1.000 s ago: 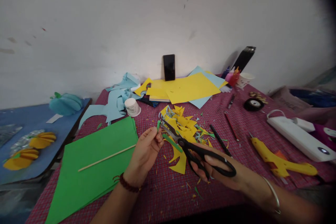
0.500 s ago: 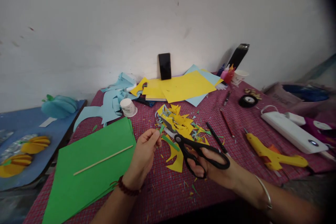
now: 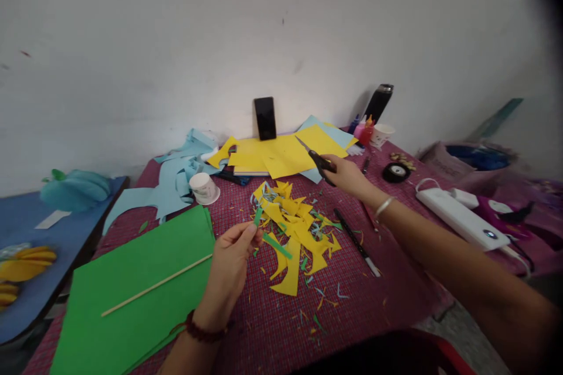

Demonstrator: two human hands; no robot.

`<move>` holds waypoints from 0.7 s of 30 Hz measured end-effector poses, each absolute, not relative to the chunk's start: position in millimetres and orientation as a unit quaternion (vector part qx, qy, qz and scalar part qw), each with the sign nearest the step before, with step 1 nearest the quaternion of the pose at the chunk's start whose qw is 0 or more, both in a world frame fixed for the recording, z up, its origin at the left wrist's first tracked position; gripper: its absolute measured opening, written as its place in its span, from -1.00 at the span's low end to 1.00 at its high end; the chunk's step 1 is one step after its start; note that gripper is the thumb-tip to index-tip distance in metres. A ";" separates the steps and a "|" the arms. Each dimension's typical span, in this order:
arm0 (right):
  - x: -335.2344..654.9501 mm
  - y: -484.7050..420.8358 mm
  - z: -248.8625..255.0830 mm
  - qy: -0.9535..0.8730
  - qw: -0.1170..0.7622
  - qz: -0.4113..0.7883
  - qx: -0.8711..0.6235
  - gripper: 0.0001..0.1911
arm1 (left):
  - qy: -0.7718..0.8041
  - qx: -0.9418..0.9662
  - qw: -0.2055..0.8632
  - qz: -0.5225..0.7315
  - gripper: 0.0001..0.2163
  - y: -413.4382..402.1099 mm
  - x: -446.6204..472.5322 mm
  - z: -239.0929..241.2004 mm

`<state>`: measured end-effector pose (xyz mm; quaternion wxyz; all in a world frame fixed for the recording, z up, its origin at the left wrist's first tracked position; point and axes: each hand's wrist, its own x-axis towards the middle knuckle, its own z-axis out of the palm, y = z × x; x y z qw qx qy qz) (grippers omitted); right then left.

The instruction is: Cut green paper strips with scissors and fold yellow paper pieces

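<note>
One green strip (image 3: 258,217) is in the left hand (image 3: 233,258), pinched by thumb and finger. I see the right hand (image 3: 346,176) has taken the scissors (image 3: 318,160) away from it, ahead and right of the left hand, gripping them by the handles. So the snipping looks stopped for now. Yellow scraps (image 3: 300,234) lie between the hands.

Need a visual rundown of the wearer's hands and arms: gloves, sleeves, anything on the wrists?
Left hand: no glove, dark reddish-brown bracelet at the wrist, apparently beaded. Right hand: no glove, thin, plain-looking silvery bangle around the wrist. No sleeve shows on either forearm in view, and no rings can be made out.
</note>
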<state>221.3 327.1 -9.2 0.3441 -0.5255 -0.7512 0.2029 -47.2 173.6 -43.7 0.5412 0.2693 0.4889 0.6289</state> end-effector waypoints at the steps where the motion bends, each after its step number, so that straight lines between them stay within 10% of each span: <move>1: 221.6 347.2 -7.5 -0.752 0.339 0.173 -0.538 -0.73 | 0.490 0.264 0.542 0.630 -0.74 174.7 -47.5 -45.4; 8: 166.2 338.6 -8.2 -0.774 0.348 0.140 -0.510 -0.79 | 0.513 0.271 0.515 0.630 -0.78 178.7 -51.3 -58.1; 14: 112.3 233.0 -15.6 -0.654 0.310 0.597 -0.347 -0.75 | 0.565 0.529 0.276 0.570 -0.88 168.3 -52.1 -48.4; 21: 111.0 217.9 -22.5 -0.562 0.375 0.648 -0.351 -0.85 | 0.511 0.629 0.175 0.560 -0.82 163.4 -46.0 -48.4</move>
